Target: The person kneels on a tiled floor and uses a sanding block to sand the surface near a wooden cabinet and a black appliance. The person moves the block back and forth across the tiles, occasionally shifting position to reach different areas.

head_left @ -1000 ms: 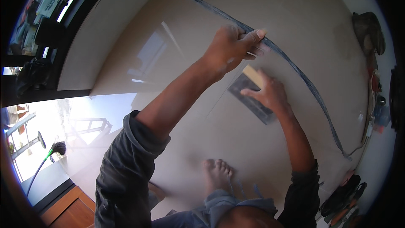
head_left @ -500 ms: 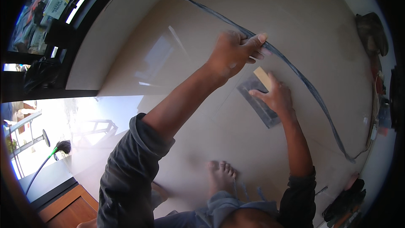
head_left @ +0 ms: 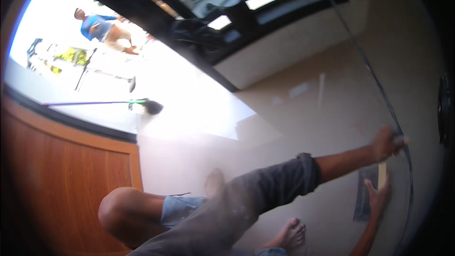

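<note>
My left hand [head_left: 389,145] is closed around a long dark cable [head_left: 379,85], which runs from the upper window frame down along the right side. The cable passes just right of the float. Below it, my right hand [head_left: 380,196] grips a hand float [head_left: 363,203] by its pale wooden handle [head_left: 382,175]. The float's dark rectangular plate lies against the light floor. My left sleeve is rolled to the elbow. The right fingers are partly hidden behind the handle, and the left fingers are somewhat blurred.
A brown wooden door [head_left: 71,175] fills the lower left. By the bright doorway lies a broom [head_left: 150,106] with dark bristles and a green collar. Outside, a person in a blue top [head_left: 97,26] is seen. A black-framed window or cabinet [head_left: 265,23] stands along the upper wall. My bare foot [head_left: 290,233] rests nearby.
My view has swung left, bringing the doorway, the door and the person outside into sight. Both hands now appear farther right, still holding the cable and the float.
</note>
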A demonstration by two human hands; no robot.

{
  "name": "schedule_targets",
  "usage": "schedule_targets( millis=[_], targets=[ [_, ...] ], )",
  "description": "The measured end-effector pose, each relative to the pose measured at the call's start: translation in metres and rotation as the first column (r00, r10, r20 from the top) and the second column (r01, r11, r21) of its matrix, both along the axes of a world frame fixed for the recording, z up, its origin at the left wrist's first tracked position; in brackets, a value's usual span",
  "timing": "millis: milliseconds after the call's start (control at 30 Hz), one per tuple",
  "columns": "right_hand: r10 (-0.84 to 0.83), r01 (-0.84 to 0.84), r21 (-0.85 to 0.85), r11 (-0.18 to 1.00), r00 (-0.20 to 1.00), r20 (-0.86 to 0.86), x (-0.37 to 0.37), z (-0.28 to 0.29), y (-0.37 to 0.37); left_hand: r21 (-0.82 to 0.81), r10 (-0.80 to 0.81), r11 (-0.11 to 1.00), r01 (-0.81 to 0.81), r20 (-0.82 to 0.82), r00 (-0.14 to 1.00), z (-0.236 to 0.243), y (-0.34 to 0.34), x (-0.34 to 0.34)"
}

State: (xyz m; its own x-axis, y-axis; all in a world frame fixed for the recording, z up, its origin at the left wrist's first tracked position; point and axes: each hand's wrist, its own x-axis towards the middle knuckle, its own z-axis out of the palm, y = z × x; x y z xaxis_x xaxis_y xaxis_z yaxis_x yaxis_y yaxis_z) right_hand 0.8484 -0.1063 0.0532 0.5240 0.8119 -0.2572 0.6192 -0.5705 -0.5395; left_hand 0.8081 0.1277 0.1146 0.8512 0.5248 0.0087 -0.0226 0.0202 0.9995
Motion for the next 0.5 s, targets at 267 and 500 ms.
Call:
schedule_targets(
  millis=[267,500],
  targets=[
    [0.156,-0.190,0.112,0.975,0.954,0.257,0.013,-0.036,-0.021,-0.173,0.142,0.976,-0.133,0.043,0.989,-0.088,-0.011,0.019],
    [0.147,-0.149,-0.059,0.987,0.989,-0.033,-0.017,0.016,0.047,0.059,0.075,0.996,-0.068,-0.142,0.987,0.026,-0.001,-0.043]
  ],
)
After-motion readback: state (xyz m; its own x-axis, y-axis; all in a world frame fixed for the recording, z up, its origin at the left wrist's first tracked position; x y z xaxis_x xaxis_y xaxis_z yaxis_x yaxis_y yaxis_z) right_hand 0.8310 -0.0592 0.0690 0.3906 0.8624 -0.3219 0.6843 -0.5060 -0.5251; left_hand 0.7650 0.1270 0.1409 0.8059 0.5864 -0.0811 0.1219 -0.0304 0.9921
